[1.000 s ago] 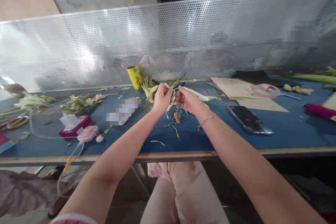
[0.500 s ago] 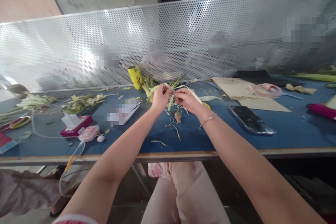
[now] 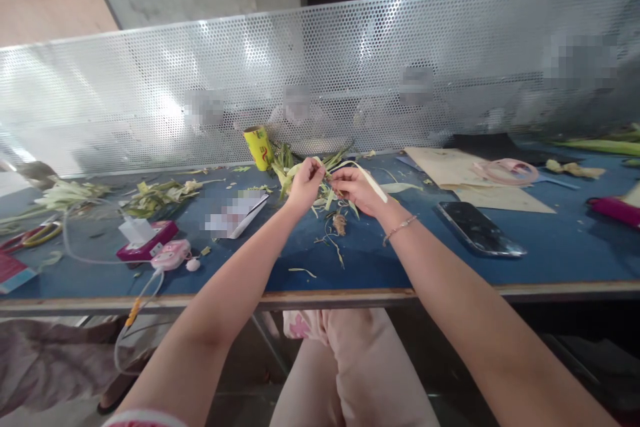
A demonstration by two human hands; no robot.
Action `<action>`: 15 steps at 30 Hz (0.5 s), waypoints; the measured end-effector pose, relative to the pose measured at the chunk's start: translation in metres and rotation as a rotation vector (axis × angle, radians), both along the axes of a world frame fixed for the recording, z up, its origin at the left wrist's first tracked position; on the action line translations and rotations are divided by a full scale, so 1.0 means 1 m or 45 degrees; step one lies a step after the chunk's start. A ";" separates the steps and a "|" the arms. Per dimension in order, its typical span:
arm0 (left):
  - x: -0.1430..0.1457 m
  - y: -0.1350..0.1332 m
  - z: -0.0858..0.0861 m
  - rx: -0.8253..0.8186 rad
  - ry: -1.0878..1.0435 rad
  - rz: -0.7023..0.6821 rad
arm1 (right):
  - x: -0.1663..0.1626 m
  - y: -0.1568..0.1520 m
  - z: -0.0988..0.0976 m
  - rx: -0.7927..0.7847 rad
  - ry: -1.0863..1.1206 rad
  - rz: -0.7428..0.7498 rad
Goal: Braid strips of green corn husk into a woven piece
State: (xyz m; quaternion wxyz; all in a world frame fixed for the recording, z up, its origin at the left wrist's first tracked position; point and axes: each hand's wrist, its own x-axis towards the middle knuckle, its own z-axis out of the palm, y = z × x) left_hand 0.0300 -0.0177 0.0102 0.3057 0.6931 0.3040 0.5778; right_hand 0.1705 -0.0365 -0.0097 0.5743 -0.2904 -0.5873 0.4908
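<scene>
My left hand (image 3: 305, 185) is closed in a pinch on pale green leaf strips (image 3: 285, 180) above the middle of the table. Close on its right, my right hand (image 3: 359, 191) has its thumb and fingers pinched on the same small bundle of strips. One long whitish strip (image 3: 373, 185) arches over the back of my right hand. The fingertips almost meet, and the exact spot they grip is too small to make out. Below them on the table lies a dry brown husk-like scrap (image 3: 339, 223) with thin fibres (image 3: 336, 250).
A yellow tube (image 3: 257, 148) stands behind my left hand. A phone (image 3: 480, 229) and brown paper sheets (image 3: 450, 170) lie to the right. Leftward are a white packet (image 3: 243, 213), charger and cables (image 3: 170, 255), leaf piles (image 3: 160, 199) and scissors (image 3: 43, 233). A perforated metal screen (image 3: 320, 73) closes the back.
My right hand's fingers have shifted slightly on the strips, and the long whitish strip has tilted a little lower over its back. My left hand has hardly moved.
</scene>
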 end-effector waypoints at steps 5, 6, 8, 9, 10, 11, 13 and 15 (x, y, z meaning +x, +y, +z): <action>-0.008 -0.002 0.003 -0.025 0.038 -0.186 | -0.003 -0.001 0.000 0.164 -0.134 -0.167; -0.009 -0.002 0.004 -0.013 0.037 -0.206 | -0.002 -0.002 0.001 0.216 -0.168 -0.209; -0.010 -0.001 0.004 0.016 0.030 -0.237 | -0.002 -0.004 0.004 0.311 -0.223 -0.315; -0.011 0.000 0.003 0.031 0.028 -0.248 | -0.001 -0.005 0.005 0.353 -0.244 -0.365; -0.011 0.000 0.003 0.045 0.028 -0.256 | -0.001 -0.007 0.006 0.389 -0.259 -0.406; -0.011 0.001 0.003 0.054 0.030 -0.260 | -0.001 -0.008 0.007 0.417 -0.272 -0.430; -0.012 0.004 0.002 0.062 0.036 -0.259 | 0.000 -0.009 0.007 0.436 -0.268 -0.432; -0.012 0.006 0.001 0.071 0.039 -0.245 | 0.000 -0.009 0.006 0.399 -0.217 -0.396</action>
